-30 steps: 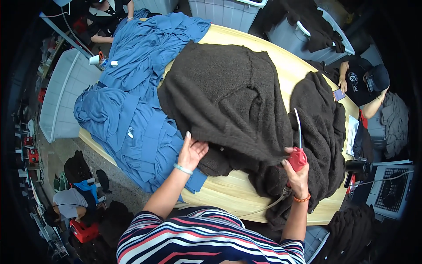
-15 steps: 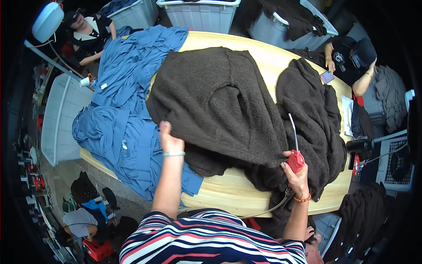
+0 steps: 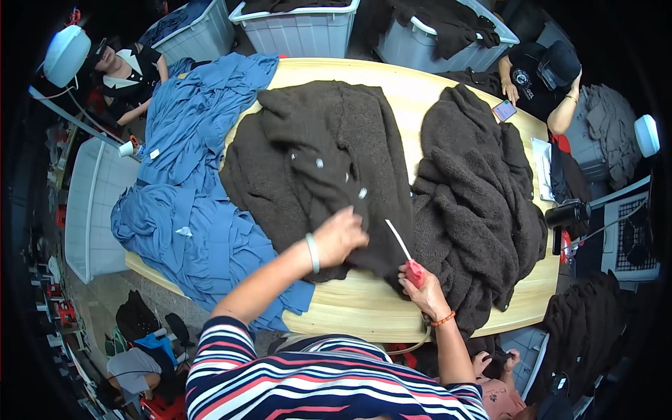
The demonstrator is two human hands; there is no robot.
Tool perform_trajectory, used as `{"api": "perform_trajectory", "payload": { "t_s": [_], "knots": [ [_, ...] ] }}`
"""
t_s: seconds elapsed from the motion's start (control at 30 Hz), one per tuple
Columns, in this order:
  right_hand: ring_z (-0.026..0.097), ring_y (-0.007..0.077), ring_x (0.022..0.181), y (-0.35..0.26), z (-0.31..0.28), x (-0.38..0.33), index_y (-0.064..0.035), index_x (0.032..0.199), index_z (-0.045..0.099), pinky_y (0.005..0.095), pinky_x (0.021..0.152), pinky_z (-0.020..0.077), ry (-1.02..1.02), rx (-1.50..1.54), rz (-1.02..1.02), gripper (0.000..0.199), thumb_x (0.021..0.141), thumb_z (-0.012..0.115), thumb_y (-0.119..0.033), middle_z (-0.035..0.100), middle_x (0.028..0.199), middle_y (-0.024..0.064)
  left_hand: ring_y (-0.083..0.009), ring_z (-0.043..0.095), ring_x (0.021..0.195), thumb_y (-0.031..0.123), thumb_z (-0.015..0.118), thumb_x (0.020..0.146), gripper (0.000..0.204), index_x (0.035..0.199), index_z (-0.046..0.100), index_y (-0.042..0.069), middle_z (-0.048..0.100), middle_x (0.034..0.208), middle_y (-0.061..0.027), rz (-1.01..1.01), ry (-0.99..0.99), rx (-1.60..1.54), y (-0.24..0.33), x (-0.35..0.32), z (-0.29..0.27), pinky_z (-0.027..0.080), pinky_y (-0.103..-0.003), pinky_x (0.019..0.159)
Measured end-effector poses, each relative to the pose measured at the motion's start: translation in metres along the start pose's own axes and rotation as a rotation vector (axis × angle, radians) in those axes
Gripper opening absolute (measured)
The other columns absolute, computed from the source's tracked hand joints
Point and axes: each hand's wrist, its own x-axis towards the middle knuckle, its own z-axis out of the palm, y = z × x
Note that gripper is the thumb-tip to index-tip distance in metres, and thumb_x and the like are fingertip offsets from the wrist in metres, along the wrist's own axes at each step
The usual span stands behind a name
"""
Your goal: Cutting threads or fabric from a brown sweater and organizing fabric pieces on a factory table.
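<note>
left hand [image 3: 341,236] fingers pinch the dark brown knit cardigan [image 3: 329,161], lifting its hem; right hand [image 3: 422,288] fingers clamp red-handled snips [image 3: 408,257], blade poised beside it.

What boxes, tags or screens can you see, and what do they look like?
Phone: small lit rectangle on the table's far right edge, by a seated person's hand.
White tags: little pale squares on the blue cloth pile, left.
Grey bins: ribbed plastic tubs beyond the table, holding dark clothes.
White bin: long tub left of the table.
</note>
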Motion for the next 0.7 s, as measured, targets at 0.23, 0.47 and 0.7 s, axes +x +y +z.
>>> {"api": "perform_trajectory", "payload": {
  "t_s": [0.23,0.47,0.7],
  "knots": [
    [0.062,0.0108,0.070,-0.016,-0.021,-0.006,0.0003,0.113,0.060,0.0264,0.067,0.0515,0.120,-0.271,-0.108,0.026,0.091,0.064,-0.013,0.067,0.082,0.0047,-0.0329,0.061,0.100,0.012,0.069,0.082,0.051,0.129,0.052,0.005,0.064,0.103,-0.0141,-0.327,0.290,-0.251,0.028,-0.024,0.027,0.048,-0.044,0.096],
    [0.064,0.0426,0.083,-0.059,0.000,0.005,-0.0061,0.115,0.057,0.0469,0.074,0.0515,-0.041,-0.449,-0.146,0.031,0.089,0.063,-0.022,0.065,0.085,0.0229,-0.0330,0.049,0.102,0.024,0.076,0.076,0.068,0.137,0.049,0.015,0.046,0.121,-0.0172,-0.588,0.343,0.294,-0.008,0.012,0.018,0.042,-0.042,0.083],
    [0.064,0.0425,0.080,-0.076,-0.002,0.017,-0.0055,0.114,0.057,0.0484,0.071,0.0509,-0.074,-0.653,-0.149,0.032,0.089,0.063,-0.024,0.065,0.081,0.0227,-0.0323,0.046,0.109,0.031,0.073,0.075,0.038,0.105,0.067,0.008,0.050,0.123,-0.0142,-0.553,0.120,0.375,-0.034,0.004,0.062,0.035,-0.043,0.090]
  ]
}}
